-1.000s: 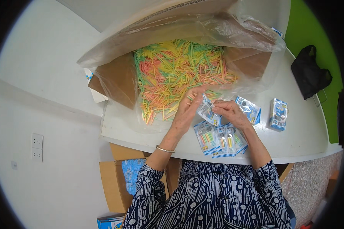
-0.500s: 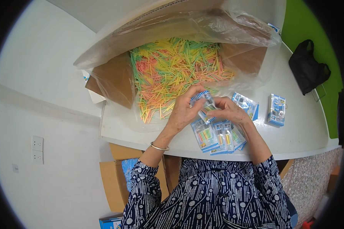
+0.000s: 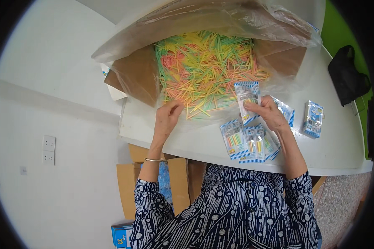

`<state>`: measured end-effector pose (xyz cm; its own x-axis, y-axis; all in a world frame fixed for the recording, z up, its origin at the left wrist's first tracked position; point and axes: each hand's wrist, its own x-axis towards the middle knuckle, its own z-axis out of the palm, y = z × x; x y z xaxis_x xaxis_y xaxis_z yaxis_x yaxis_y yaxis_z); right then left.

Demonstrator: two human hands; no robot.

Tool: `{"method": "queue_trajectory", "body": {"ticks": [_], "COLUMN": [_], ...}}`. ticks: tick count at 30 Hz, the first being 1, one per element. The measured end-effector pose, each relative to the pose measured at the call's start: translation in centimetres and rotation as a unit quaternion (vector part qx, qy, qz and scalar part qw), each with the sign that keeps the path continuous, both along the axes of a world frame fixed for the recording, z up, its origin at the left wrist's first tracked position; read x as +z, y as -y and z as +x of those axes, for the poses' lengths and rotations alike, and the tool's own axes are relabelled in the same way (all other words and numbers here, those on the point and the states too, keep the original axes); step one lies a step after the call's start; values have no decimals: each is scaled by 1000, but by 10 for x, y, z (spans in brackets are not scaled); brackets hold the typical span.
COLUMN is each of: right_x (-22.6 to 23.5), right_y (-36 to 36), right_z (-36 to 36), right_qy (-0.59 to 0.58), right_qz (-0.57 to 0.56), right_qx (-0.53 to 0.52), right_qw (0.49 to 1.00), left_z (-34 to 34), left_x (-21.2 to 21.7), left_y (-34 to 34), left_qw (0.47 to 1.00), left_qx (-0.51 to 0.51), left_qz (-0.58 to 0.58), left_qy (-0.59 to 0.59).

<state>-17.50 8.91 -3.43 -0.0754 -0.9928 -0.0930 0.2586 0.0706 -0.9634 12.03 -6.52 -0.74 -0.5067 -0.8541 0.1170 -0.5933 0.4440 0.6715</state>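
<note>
Two hands at work over a white, curved-edge desk [image 3: 176, 142]. Landmark for these notes: the open brown cardboard box [image 3: 135, 79], draped with clear plastic sheeting [image 3: 207, 27] and heaped with thin pastel sticks [image 3: 212, 68] in pink, yellow, green and orange.

My right hand [image 3: 262, 111]: closed, thumb pressed over a flat clear-and-blue packet [image 3: 248, 90] with striped ends, held up at the near right part of the box, against the backdrop of sticks. Coloured sticks show through its clear window.

My left hand [image 3: 169, 116]: at the near left edge of the box's heap, fingers bent, tips drawn close to the thumb. Cannot tell whether any stick is pinched there. Silver-coloured bangle [image 3: 154, 159] on that wrist.

On my side of the box, toward its right: an overlapping spread of similar filled packets [image 3: 234, 139]. Right of the box, partly behind my right hand: another blue-and-clear packet [image 3: 286, 110]. Farther right of it: a thicker blue-and-white pack [image 3: 313, 119]. Farthest right: a black fabric bag [image 3: 348, 76].

Below, on the box's near left side: a smaller opened carton [image 3: 126, 189] with blue packaging [image 3: 164, 178] inside.
</note>
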Motion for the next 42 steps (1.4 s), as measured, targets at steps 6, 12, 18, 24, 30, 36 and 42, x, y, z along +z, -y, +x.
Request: {"method": "queue_trajectory", "body": {"ticks": [6, 12, 18, 24, 30, 36, 42], "right_x": [1, 7, 6, 5, -2, -7, -3], "right_y": [4, 3, 5, 9, 6, 8, 6], "right_z": [7, 11, 16, 22, 17, 20, 23], "right_qy": [-36, 19, -28, -32, 54, 66, 35], "right_qz": [14, 12, 45, 61, 67, 84, 91], "right_qx": [-22, -13, -28, 29, 53, 55, 95], "right_qw": [999, 1000, 998, 997, 995, 993, 991], "left_z": [-2, -4, -32, -52, -63, -69, -111], "left_x": [-31, -52, -25, -52, -38, 11, 51], "left_y": [-6, 7, -9, 1, 1, -1, -28], "left_qw": [978, 963, 965, 928, 944, 996, 925], "left_qx": [-17, 52, -42, -113, -134, -81, -140], "left_qz": [-154, -209, -242, -303, -240, -31, 120], "left_qy": [139, 164, 87, 184, 186, 0, -333]}}
